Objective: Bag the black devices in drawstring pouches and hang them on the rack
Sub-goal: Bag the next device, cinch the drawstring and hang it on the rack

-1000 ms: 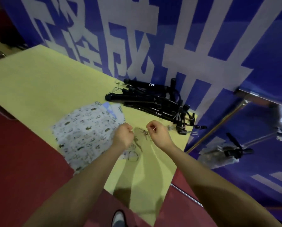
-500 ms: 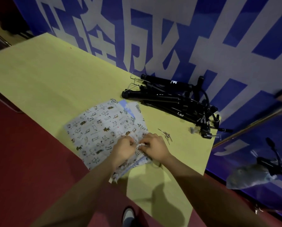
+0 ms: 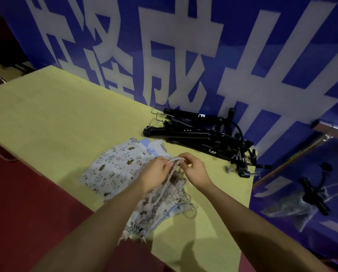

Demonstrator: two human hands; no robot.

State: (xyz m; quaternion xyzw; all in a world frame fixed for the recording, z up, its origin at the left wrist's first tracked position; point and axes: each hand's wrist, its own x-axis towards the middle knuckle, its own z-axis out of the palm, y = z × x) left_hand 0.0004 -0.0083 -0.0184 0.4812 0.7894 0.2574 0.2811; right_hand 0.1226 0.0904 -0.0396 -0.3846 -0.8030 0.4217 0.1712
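Observation:
A patterned drawstring pouch (image 3: 156, 205) hangs from both my hands above the yellow table (image 3: 56, 118). My left hand (image 3: 156, 171) and my right hand (image 3: 193, 167) each pinch its mouth and cord, close together. More printed pouches (image 3: 113, 169) lie flat on the table to the left. A pile of black devices (image 3: 203, 134), long tubes with clamps, lies at the table's far right edge. At the right, beyond the table, a bagged device (image 3: 301, 203) hangs from a metal rack bar (image 3: 293, 154).
A blue banner with large white characters (image 3: 164, 55) stands right behind the table. Red floor (image 3: 27, 213) shows in front of the table. Small loose metal pieces (image 3: 229, 168) lie by the devices' near end.
My hands came together on a pouch on the table, then lifted it by its mouth so it now hangs. The view shifted left and down.

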